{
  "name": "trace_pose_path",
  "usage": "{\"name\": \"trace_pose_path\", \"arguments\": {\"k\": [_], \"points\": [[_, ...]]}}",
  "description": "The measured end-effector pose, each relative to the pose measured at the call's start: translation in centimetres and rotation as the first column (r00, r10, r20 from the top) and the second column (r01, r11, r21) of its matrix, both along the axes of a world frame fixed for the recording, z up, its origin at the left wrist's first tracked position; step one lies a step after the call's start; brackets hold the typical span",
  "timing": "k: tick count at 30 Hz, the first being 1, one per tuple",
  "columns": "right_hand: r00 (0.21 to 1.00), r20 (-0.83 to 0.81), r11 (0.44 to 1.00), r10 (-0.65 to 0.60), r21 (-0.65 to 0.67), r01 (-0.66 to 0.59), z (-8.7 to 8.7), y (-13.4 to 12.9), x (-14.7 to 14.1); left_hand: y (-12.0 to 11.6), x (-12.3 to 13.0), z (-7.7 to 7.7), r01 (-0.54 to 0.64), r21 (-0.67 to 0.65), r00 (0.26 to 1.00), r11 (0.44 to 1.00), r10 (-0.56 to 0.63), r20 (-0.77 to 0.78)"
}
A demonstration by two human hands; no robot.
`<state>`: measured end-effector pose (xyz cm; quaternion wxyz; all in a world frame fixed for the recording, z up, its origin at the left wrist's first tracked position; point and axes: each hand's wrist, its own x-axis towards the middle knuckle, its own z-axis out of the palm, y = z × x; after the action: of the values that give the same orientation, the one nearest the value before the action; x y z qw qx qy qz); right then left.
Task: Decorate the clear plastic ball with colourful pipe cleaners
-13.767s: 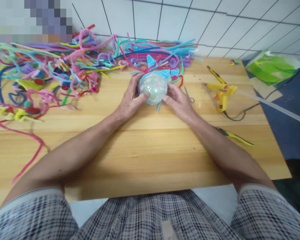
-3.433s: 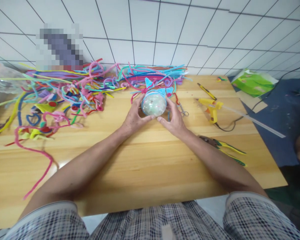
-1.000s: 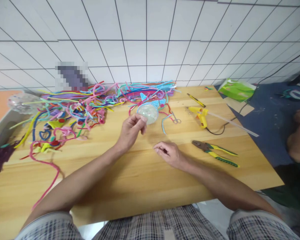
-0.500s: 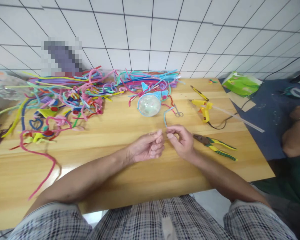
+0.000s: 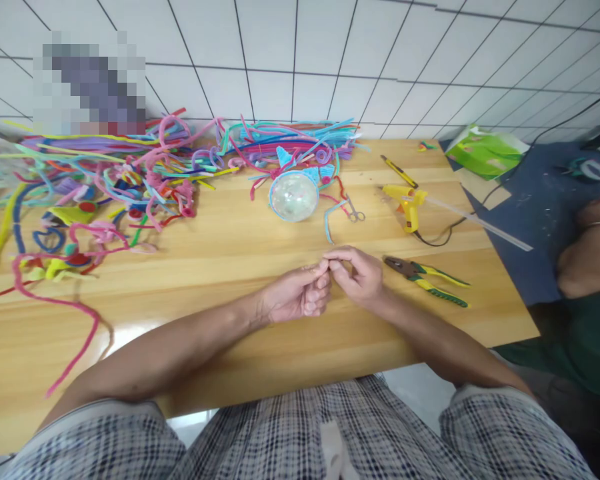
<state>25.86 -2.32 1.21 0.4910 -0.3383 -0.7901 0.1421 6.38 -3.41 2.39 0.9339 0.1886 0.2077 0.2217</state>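
My left hand (image 5: 303, 291) is closed above the front of the wooden table, its thumb pressed against the curled fingers. My right hand (image 5: 357, 275) pinches thumb and forefinger together, its fingertips meeting those of the left. Whatever lies between them is too small or hidden to make out. Beyond the hands sits a clear round dome (image 5: 295, 197) edged in light blue, with blue pipe-cleaner ears (image 5: 283, 157) behind it. A bent light-blue pipe cleaner (image 5: 327, 227) lies between the dome and small scissors (image 5: 356, 212).
Pliers (image 5: 425, 280) lie right of my right hand. Behind them are a yellow glue gun (image 5: 407, 205) with a clear glue stick and a yellow cutter knife (image 5: 399, 171). Tangled pipe cleaners (image 5: 120, 160) cover the back left. Another person's arm (image 5: 593, 247) is at the right edge.
My fingertips have come together, closing the small gap between the hands. The view has shifted slightly, and the bent blue pipe cleaner now shows apart from my right fingertips.
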Motion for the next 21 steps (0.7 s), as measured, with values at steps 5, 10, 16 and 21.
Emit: {"name": "trace_pose_path", "arguments": {"k": [5,10,16,21], "points": [[1.000,-0.001,1.000,-0.011,-0.005,0.011,-0.11,-0.01,-0.02,-0.06,0.10,-0.25,-0.012,-0.001,1.000,1.000,0.012,0.027],[1.000,-0.013,0.999,-0.024,-0.043,0.024,-0.28,-0.06,-0.01,-0.22,0.23,-0.34,-0.014,0.012,1.000,1.000,0.014,0.026],[1.000,-0.008,0.996,-0.028,-0.081,0.027,-0.53,-0.09,0.05,-0.20,0.42,-0.13,-0.033,-0.026,0.999,0.999,0.033,-0.021],[0.999,-0.021,0.991,-0.046,-0.127,0.043,-0.89,-0.21,0.13,-0.28,0.53,0.01,-0.017,-0.045,0.999,0.999,0.016,-0.030]]}}
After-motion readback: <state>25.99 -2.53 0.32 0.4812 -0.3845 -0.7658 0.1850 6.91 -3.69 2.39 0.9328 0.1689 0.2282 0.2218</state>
